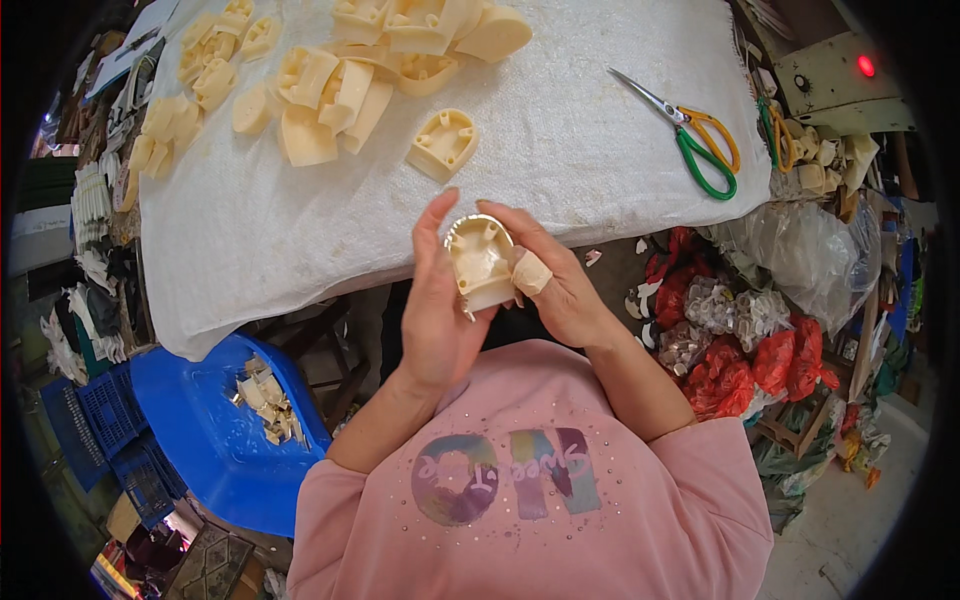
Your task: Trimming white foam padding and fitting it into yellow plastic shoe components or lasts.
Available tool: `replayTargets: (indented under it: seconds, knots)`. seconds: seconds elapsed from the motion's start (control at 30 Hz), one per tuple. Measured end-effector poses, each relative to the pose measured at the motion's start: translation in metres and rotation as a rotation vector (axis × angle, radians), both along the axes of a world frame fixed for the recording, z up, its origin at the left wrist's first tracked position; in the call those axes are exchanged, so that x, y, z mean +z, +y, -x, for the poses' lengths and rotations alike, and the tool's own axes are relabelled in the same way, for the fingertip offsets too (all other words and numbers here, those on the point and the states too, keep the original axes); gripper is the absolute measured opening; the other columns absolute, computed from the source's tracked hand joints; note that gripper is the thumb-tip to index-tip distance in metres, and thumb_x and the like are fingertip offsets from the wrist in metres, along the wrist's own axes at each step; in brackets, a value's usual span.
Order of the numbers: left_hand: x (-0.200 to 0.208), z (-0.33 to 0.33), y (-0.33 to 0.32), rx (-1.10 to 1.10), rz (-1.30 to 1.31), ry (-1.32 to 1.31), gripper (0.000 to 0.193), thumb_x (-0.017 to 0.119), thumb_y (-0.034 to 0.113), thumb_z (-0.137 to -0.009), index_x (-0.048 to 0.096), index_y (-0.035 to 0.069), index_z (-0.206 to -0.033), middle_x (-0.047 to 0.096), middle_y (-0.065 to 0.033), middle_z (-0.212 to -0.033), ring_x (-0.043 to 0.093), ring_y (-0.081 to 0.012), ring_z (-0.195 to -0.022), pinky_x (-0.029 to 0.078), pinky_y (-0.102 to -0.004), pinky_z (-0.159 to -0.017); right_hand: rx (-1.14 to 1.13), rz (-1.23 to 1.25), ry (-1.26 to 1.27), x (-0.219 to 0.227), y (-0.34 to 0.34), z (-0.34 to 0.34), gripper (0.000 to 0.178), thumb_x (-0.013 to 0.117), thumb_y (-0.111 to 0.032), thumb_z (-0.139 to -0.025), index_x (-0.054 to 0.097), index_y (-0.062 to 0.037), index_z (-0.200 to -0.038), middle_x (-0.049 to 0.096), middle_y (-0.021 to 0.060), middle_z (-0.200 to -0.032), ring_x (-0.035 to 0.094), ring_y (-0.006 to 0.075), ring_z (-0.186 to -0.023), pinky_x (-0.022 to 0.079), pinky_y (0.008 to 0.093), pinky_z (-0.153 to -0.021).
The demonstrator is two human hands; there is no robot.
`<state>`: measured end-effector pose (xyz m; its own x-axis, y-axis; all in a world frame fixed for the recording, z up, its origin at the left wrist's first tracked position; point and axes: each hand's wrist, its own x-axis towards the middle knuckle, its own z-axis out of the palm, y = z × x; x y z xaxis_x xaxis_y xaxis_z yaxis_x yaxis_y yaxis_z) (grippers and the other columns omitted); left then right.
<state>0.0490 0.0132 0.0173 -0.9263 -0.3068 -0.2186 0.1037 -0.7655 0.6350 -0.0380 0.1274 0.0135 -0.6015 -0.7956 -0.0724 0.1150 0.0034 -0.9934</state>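
Between my two hands, just off the table's near edge, is a cream plastic moulded part (480,262), hollow with small posts inside and a rounded top rim. A thin ragged strip hangs at its lower left. My left hand (430,325) grips its left side, thumb and fingers around it. On the other side my right hand (565,295) holds it, the thumb wrapped in a beige cover (532,273). Just beyond lies a similar cream part (444,145), open side up. Farther back, several more cream parts (330,95) are heaped on the white cloth.
Scissors (690,130) with green and yellow handles lie on the white-covered table (570,170), right side. A blue basin (200,430) with cream scraps (265,400) stands lower left. Red bags (725,375) and clear plastic pieces pile up at right. A machine panel (845,85) shows a red light.
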Motion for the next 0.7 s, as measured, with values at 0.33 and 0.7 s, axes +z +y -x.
replayTargets:
  seconds: [0.33, 0.7]
  knots:
    - [-0.007, -0.005, -0.013, 0.068, 1.212, 0.044, 0.087, 0.067, 0.039, -0.082, 0.017, -0.005, -0.138, 0.046, -0.0176, -0.117, 0.052, -0.022, -0.104, 0.042, -0.0359, -0.09, -0.068, 0.068, 0.164, 0.011, -0.001, 0.01, 0.033, 0.066, -0.018, -0.082, 0.055, 0.0017, -0.106, 0.059, 0.0087, -0.089, 0.058, 0.0118, -0.077, 0.049, 0.0266, -0.067]
    - [0.017, 0.0, -0.021, 0.088, 1.511, 0.045, 0.059, 0.078, -0.001, -0.056, 0.055, 0.004, -0.11, 0.055, -0.006, -0.087, 0.056, -0.0157, -0.076, 0.046, -0.0258, -0.062, 0.077, -0.014, -0.34, 0.011, -0.001, 0.038, 0.016, 0.055, -0.019, -0.088, 0.059, -0.0044, -0.092, 0.058, 0.0016, -0.08, 0.054, 0.0087, -0.072, 0.044, 0.0226, -0.06]
